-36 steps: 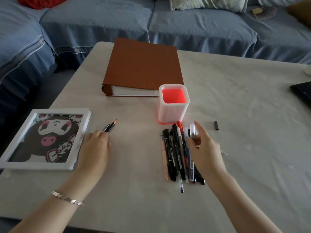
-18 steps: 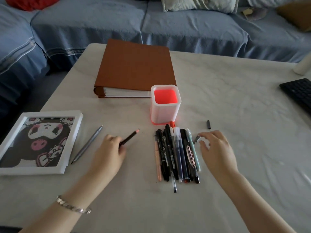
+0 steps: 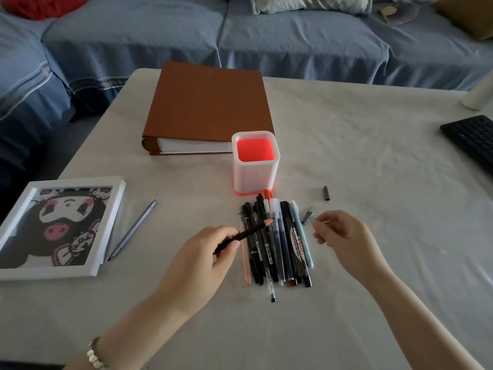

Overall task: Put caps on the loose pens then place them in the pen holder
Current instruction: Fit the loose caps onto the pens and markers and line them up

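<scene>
Pale table (image 3: 373,263): the left hand (image 3: 202,260) pinches a black pen (image 3: 248,232), now carried right over the pile (image 3: 277,244). The right hand (image 3: 344,236) curls near a grey cap (image 3: 306,217); contents cannot be told. The far holder (image 3: 254,172) is empty: capping pending.

I am in a home living room: a blue-covered sofa (image 3: 160,36) with cushions (image 3: 309,2) wraps round my pale tabletop (image 3: 373,169), which carries a framed cartoon picture (image 3: 61,228) and a brown album (image 3: 210,102).
</scene>
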